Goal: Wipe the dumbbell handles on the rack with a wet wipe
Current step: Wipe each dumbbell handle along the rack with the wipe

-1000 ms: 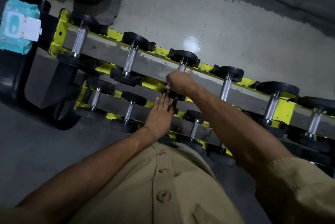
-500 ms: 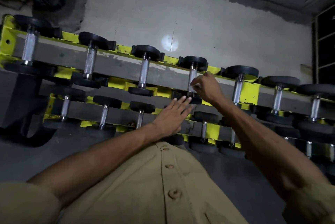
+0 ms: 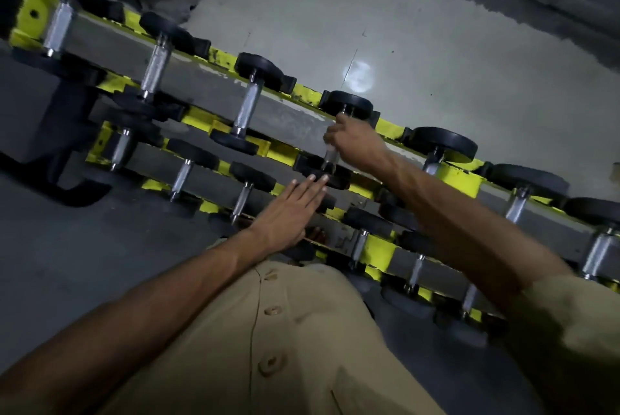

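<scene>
A yellow two-tier rack (image 3: 461,176) carries several black-ended dumbbells with chrome handles. My right hand (image 3: 357,142) is curled round the upper part of one top-row handle (image 3: 329,158), whose lower chrome end shows below my fingers. The wet wipe is hidden inside that hand. My left hand (image 3: 288,210) lies flat with straight fingers, its tips touching the near black end (image 3: 330,176) of the same dumbbell. Other top-row handles (image 3: 246,109) stand to the left and right.
A grey floor (image 3: 335,18) stretches beyond the rack, with a bright light spot on it. A black frame (image 3: 60,159) stands at the rack's left end. My tan shirt (image 3: 268,330) fills the lower middle. A wall base runs along the upper right.
The view has swung and tilted, so the rack now runs diagonally. My right hand has slid up the handle toward the far weight. The left hand stays flat by the near end.
</scene>
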